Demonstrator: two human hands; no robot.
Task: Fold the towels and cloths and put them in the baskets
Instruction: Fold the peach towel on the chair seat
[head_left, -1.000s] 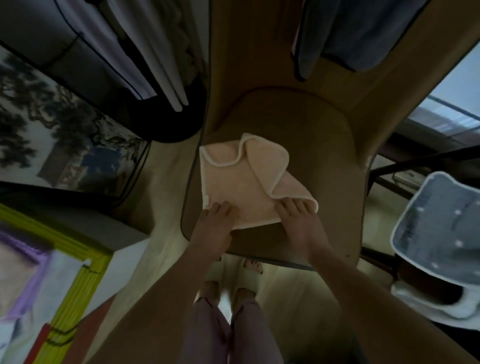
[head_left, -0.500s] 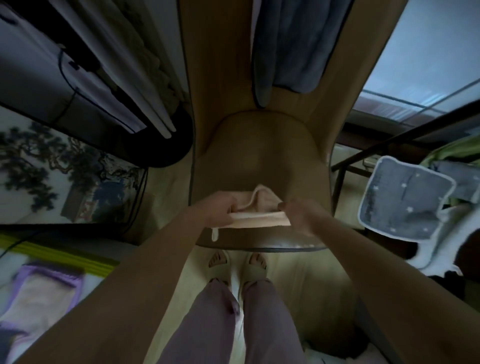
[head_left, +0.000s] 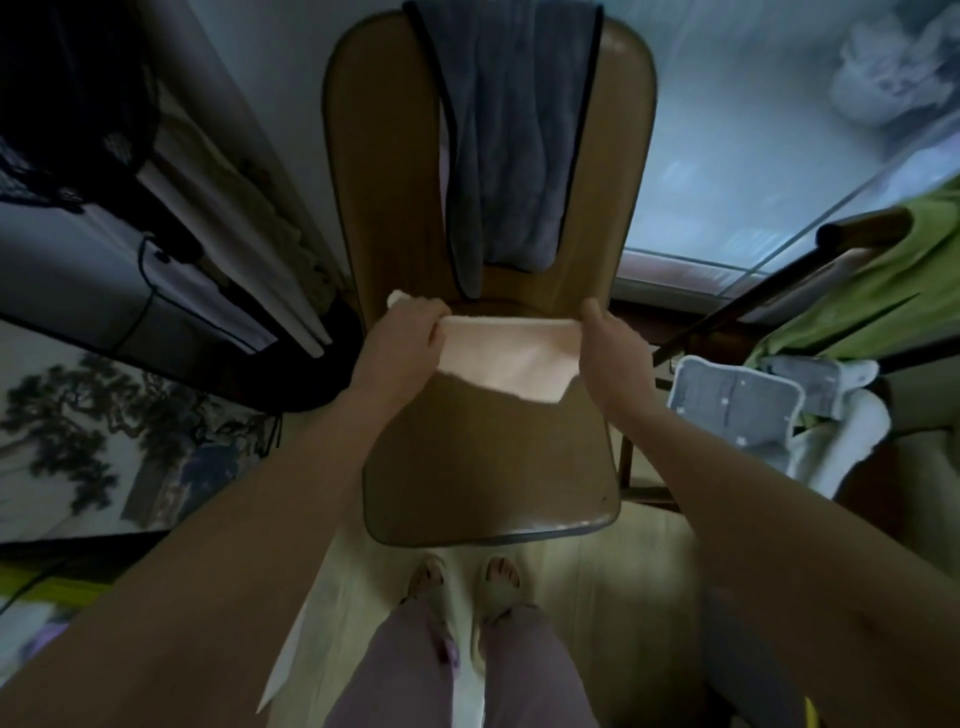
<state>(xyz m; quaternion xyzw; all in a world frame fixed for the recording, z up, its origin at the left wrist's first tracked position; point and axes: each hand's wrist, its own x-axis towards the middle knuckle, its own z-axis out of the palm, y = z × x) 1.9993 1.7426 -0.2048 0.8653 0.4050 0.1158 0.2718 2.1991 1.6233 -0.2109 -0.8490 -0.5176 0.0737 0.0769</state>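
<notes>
Left hand (head_left: 400, 338): fingers curled round the left end of the peach cloth (head_left: 506, 358).
Right hand (head_left: 610, 345): grips the cloth's right end.
Cloth: stretched between both hands, lifted above the wooden chair (head_left: 493, 467) seat (lower edge hanging loose).
Chair back: grey towel (head_left: 511, 156) draped over it.

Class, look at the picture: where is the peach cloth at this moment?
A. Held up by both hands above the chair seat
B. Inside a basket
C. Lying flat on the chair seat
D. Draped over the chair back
A: the left hand and right hand each grip an upper corner of the peach cloth, which hangs above the chair seat.
</notes>
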